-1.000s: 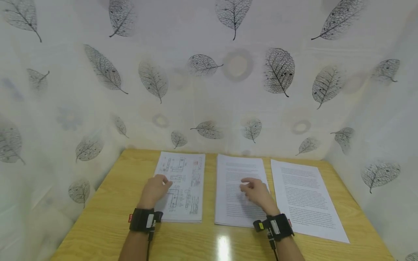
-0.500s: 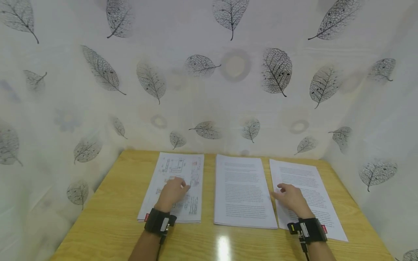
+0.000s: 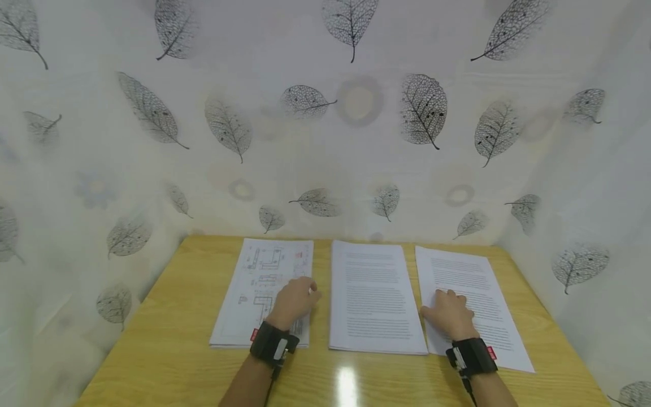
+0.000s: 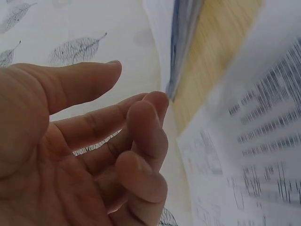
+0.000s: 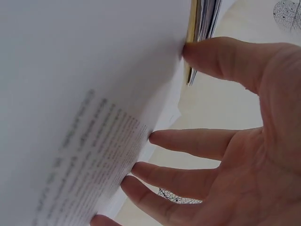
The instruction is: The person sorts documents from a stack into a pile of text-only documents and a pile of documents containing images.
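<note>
My right hand (image 3: 451,315) rests its spread fingertips on the left part of a printed text sheet (image 3: 503,345), which lies slightly askew at the right. In the right wrist view the thumb and fingers (image 5: 188,141) touch the paper without gripping it. Above the right edge of a stack of technical drawings (image 3: 234,311) hovers my left hand (image 3: 292,303). Its fingers are loosely bent and hold nothing, with the thumb apart from them in the left wrist view. Between the hands lies a thicker stack of text pages (image 3: 376,299).
All the papers lie on a yellow wood-grain table (image 3: 168,316). White sheeting (image 3: 315,152) printed with leaves encloses the back and sides. Each wrist wears a black camera band (image 3: 475,356) with a cable.
My right hand has moved from above the middle stack to the right sheet, spreading its fingers onto it. My left hand has shifted right across the drawings. The view has turned slightly.
</note>
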`<action>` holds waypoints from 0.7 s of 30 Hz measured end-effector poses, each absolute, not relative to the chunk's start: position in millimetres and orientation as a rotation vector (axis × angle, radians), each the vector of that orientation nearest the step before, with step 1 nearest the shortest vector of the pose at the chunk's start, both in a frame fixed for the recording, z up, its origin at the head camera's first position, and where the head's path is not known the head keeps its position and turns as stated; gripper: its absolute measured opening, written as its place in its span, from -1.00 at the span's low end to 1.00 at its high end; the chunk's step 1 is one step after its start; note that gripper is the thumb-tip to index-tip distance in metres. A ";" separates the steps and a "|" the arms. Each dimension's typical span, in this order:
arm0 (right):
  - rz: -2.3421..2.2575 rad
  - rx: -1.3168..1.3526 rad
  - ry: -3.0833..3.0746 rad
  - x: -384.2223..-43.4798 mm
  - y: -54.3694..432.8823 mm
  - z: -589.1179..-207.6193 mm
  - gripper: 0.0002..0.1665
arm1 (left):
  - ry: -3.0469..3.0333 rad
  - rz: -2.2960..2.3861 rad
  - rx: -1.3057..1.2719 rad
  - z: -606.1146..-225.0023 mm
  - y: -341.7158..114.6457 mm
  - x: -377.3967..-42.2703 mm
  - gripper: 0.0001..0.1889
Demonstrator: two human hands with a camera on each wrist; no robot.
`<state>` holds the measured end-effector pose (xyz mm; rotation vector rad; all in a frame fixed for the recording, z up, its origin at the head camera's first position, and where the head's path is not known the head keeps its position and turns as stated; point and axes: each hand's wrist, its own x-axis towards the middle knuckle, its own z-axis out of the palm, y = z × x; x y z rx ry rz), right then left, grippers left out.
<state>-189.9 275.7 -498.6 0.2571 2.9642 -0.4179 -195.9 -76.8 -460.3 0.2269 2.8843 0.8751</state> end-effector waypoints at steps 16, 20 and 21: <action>-0.318 0.229 2.986 -201.3 260.6 -502.5 -0.33 | 2.913 0.772 0.471 -449.7 -1.5 -193.3 -0.72; -0.306 0.196 2.967 -199.1 256.7 -497.9 -0.46 | 2.919 0.778 0.505 -450.8 6.9 -190.2 -0.74; -0.306 0.195 2.970 -198.1 256.7 -496.4 -0.48 | 2.915 0.782 0.506 -451.0 8.6 -189.6 -0.74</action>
